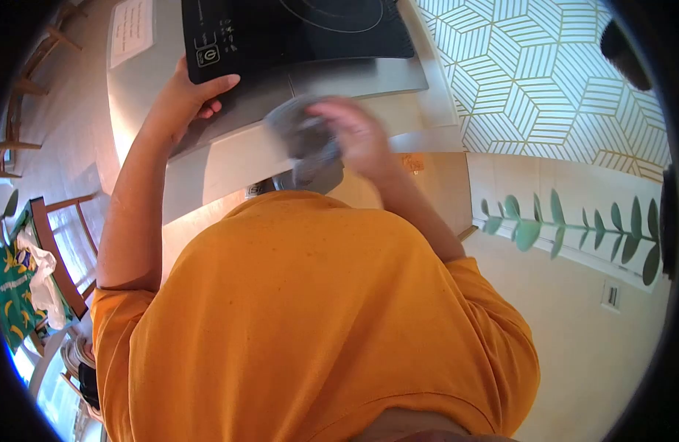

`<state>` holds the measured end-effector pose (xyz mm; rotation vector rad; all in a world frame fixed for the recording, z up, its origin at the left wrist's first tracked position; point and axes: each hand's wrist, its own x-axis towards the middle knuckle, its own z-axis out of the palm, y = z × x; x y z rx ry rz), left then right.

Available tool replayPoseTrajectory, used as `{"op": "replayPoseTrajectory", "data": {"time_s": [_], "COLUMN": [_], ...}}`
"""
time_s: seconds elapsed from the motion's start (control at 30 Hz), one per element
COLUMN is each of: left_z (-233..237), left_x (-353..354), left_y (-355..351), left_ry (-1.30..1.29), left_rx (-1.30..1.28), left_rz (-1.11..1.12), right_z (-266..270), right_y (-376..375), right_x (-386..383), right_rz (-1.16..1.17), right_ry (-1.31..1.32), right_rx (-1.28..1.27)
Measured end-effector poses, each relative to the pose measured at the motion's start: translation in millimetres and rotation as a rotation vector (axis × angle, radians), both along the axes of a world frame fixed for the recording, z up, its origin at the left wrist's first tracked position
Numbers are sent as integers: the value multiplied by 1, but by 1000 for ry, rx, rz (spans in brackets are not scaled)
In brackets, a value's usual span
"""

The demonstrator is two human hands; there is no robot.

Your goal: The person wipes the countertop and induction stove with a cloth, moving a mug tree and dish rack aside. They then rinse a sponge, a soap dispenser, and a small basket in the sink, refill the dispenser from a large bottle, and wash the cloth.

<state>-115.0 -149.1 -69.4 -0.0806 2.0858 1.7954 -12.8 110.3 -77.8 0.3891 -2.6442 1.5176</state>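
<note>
My left hand [194, 97] grips the near left corner of a black induction cooktop [310, 46], with the thumb along its front edge and part of the fingers hidden beneath. A power symbol and small markings show beside that corner. In my right hand [360, 140] is a crumpled grey cloth [299, 132], smeared by motion. The cloth hangs at the front edge of the counter [222, 163], just in front of the cooktop and apart from it.
A printed sheet [131, 31] lies at the counter's left. Patterned wall tiles [531, 81] rise on the right, near a leafy green stem [568, 225]. Wooden chairs and a green banana-print cloth [14, 295] are at the left.
</note>
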Motion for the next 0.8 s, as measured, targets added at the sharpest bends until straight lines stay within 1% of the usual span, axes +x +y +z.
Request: {"op": "replayPoseTrajectory", "data": {"time_s": [0.03, 0.07, 0.1, 0.13, 0.17, 0.2, 0.27, 0.3, 0.33, 0.37, 0.4, 0.43, 0.47, 0.53, 0.57, 0.63, 0.7, 0.77, 0.8], "left_z": [4, 9, 11, 6, 4, 0, -23, -24, -39, -58, -77, -87, -82, -70, -74, -83, -89, -94, -98], "left_x": [4, 9, 16, 24, 33, 40, 46, 57, 64, 69, 75, 82, 90, 102, 104, 102, 100, 94, 92], "left_y": [-4, -9, -13, -24, -39, -55, -101, -119, -140, -163, -185, -195, -188, -167, -164, -161, -162, -165, -169], "left_ry": [-8, 77, 161, 383, 478, 575, 750, 627, 678, 679, 611, 534, 523, 327, 324, 292, 287, 298, 253], "left_rx": [-3, -175, -348, -461, -472, -481, -625, -796, -926, -934, -1033, -1130, -1137, -860, -862, -763, -778, -780, -728], "left_rz": [10, 28, 43, 94, 140, 184, 281, 330, 357, 367, 294, 217, 221, 204, 198, 285, 282, 263, 270], "right_z": [14, 38, 45, 50, 51, 40, -17, -63, -54, -42, -53, -72, -85, -80, -75, -68, -60, -26, -13], "right_y": [24, 44, 73, 96, 113, 127, 168, 198, 175, 148, 155, 166, 174, 174, 173, 173, 167, 156, 153], "right_x": [2, 5, 8, 12, 15, 15, 9, 6, 5, 2, 0, -5, -9, -15, -16, -8, 13, 33, 60], "right_rz": [-101, -185, -304, -421, -541, -541, -627, -536, -511, -481, -469, -484, -500, -481, -478, -470, -526, -29, 31], "right_ry": [-50, 43, 27, 27, 27, 18, -3, 93, -56, -198, -188, -172, -163, -177, -189, -237, -395, -953, -926], "right_rx": [-99, 50, 107, 200, 293, 293, 972, 1059, 1049, 1036, 1031, 1055, 1080, 1117, 1154, 1187, 1081, 1239, 1030]}}
